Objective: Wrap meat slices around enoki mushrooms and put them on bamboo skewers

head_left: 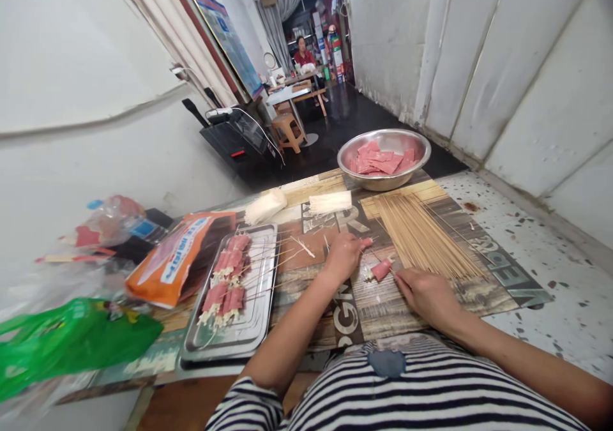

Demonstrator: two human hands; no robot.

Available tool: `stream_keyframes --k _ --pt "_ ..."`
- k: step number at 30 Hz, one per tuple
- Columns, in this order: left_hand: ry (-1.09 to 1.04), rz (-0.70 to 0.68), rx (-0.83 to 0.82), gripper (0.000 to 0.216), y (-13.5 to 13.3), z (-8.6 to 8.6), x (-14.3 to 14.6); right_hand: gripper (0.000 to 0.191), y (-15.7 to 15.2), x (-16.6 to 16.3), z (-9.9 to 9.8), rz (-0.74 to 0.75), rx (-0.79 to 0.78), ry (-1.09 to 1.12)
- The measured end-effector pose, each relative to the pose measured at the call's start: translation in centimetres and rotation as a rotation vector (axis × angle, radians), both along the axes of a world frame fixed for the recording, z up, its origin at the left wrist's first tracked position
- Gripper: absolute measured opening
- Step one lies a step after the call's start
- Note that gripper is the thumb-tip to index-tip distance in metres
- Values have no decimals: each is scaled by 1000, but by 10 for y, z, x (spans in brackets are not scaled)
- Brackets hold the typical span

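Note:
On the printed table mat, a meat-wrapped enoki roll (382, 269) lies between my two hands, white mushroom ends poking out. My right hand (426, 294) is closed beside it, fingertips pinched on a thin skewer (393, 271) at the roll's right end. Above and left of the roll, my left hand (343, 255) is closed with fingers curled; a pinkish bit shows at its fingertips, but I cannot make out what it holds. To the left, a metal tray (258, 316) bears several skewered rolls (232, 255) in two groups, their sticks pointing right.
A steel bowl (349, 168) of pink meat slices stands at the far edge. Many bamboo skewers (426, 236) lie fanned at right. Two enoki bunches (330, 202) are behind my left hand. An orange packet (175, 258) and green bag (76, 338) lie left. A person (305, 55) sits far back.

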State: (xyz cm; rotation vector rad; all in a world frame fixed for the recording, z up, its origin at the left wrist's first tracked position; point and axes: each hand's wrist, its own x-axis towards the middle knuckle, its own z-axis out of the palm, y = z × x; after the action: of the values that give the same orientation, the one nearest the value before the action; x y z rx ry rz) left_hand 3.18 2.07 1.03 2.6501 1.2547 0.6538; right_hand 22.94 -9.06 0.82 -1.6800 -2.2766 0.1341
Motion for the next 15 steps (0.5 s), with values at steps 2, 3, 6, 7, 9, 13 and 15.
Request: stream_keyframes --k 2,3,6,7,9,13,15 --pt "3 -1 -2 41 0 1 0 33 1 -2 0 -9 -18 -10" --pt "3 -3 -2 41 0 1 0 33 1 -2 0 -14 -25 -14" --pt "-1 -8 -7 42 1 3 1 31 2 -4 -1 -30 -34 -22" --pt "-4 -10 -10 42 1 3 1 31 2 -5 -2 -34 -34 -22" --pt "-5 -15 -12 44 0 4 1 31 2 -6 -3 -39 -32 -26" --pt "22 -4 6 47 -2 5 3 29 4 -8 -2 -48 -44 -58" --pt "34 6 15 46 -2 5 3 26 5 -9 0 -49 -59 -79"
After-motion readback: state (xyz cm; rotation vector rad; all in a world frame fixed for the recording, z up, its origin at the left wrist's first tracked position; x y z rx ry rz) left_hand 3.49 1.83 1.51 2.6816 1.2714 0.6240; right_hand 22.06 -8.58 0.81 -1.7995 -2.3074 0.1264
